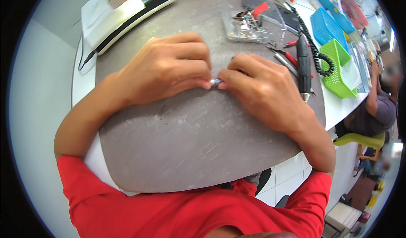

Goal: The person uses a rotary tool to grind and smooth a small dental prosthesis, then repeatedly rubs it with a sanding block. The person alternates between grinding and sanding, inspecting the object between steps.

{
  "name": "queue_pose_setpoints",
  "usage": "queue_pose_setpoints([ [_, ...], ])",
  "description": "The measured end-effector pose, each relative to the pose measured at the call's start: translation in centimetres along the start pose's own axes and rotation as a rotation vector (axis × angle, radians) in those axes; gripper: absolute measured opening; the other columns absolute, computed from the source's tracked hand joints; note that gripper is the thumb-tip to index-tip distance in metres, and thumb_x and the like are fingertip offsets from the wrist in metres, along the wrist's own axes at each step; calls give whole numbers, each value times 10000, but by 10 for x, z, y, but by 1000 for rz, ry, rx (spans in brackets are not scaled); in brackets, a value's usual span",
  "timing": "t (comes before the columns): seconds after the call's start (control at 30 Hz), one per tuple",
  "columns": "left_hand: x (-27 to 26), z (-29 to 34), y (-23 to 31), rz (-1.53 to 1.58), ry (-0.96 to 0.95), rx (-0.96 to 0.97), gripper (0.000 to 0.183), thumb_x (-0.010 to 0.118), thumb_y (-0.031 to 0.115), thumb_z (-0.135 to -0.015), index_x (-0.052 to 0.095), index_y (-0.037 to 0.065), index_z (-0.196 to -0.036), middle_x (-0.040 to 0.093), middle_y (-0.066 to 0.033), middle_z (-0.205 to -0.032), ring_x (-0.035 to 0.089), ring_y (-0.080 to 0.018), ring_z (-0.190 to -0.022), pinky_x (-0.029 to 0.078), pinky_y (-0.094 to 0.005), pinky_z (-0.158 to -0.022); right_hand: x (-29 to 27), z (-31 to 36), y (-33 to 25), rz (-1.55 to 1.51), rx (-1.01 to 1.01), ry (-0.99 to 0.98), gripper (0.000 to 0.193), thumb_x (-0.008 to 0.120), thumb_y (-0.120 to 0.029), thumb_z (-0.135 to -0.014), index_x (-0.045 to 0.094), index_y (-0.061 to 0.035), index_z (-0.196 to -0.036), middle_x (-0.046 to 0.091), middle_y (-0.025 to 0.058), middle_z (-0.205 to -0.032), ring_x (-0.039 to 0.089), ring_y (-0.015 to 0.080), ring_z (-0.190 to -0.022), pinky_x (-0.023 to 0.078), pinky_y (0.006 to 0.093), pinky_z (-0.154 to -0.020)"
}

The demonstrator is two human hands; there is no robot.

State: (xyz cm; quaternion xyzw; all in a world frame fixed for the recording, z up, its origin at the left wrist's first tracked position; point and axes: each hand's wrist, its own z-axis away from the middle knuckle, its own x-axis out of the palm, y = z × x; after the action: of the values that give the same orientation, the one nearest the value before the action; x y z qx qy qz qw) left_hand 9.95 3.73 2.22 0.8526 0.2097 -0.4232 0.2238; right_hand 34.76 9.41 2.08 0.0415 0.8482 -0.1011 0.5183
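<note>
Above the middle of a scratched grey work mat [190,149], my two hands meet fingertip to fingertip. Between them is a tiny object [216,82], whitish at its left end and bluish-grey at its right; its kind is too small to make out. My left hand [169,69] pinches the whitish end with thumb and fingers. The bluish end sits in the pinch of my right hand [258,86], whose curled fingers hide part of it. Beyond my right hand lie pliers with red handles [291,59] and a black rotary handpiece [303,62] with a coiled cord.
A clear plastic box [249,24] of small metal parts stands at the back. At the far left is a white device with a black front edge [137,20]. Green [338,69] and blue baskets [330,26] line the right side. Another person [374,107] sits farther right.
</note>
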Motion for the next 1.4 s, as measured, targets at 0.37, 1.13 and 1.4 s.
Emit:
queue_pose_setpoints([
  [0.37, 4, 5, 0, -126, 67, 93, 171, 821, 99, -787, 707, 39, -898, 678, -66, -929, 688, -269, -908, 579, -382, -745, 0, -2, -10, 76, 28, -9, 184, 796, -110, -832, 715, -42, -983, 621, 79, -906, 683, 275, -791, 550, 388, -689],
  [1.13, 1, -10, 88, 1237, 202, -914, 310, 744, 190, -984, 695, 25, -1242, 754, -79, -1004, 705, -117, -932, 575, -296, -888, -61, 95, 10, 49, 1014, 2, 545, 773, -431, -909, 534, -13, -655, 479, 42, -550, 468, 129, -521, 376, 355, -523],
  [1.4, 6, 20, 77, 1428, 324, -912, 330, 710, 229, -1017, 682, 14, -1265, 725, -109, -1149, 711, -168, -1028, 591, -308, -914, -60, 108, 9, -1080, 914, 698, 293, 630, -257, -1025, 547, -70, -815, 471, -21, -732, 378, 62, -598, 272, 263, -546],
])
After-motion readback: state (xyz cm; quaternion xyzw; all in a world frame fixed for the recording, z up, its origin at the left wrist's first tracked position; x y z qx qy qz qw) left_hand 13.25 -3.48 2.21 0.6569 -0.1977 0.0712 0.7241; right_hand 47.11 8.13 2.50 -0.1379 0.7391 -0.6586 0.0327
